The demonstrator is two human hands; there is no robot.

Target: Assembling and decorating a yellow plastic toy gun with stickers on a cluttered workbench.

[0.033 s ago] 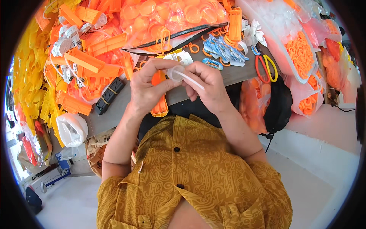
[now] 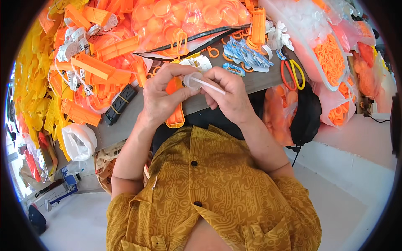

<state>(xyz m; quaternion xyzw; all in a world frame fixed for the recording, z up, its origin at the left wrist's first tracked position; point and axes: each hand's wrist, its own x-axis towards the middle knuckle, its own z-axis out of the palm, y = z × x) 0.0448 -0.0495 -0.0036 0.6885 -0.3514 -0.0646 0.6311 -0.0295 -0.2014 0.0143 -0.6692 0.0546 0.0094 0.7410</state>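
Note:
Both my hands meet over the near edge of a grey table (image 2: 125,123). My left hand (image 2: 161,98) pinches a small clear round plastic piece (image 2: 193,79) between thumb and fingers. My right hand (image 2: 228,94) holds a thin white stick (image 2: 211,86) whose end meets the clear piece, with its fingertips also touching that piece. Under my left hand a long orange plastic part (image 2: 175,117) lies over the table edge. My mustard patterned shirt fills the lower view.
Heaps of orange plastic parts (image 2: 100,54) and yellow ones (image 2: 31,79) crowd the left. A bag of orange discs (image 2: 184,16) lies at the back. Also there: a black block (image 2: 120,104), blue-white labels (image 2: 245,52), scissors (image 2: 291,73), bagged orange rings (image 2: 331,54), a white bag (image 2: 79,140).

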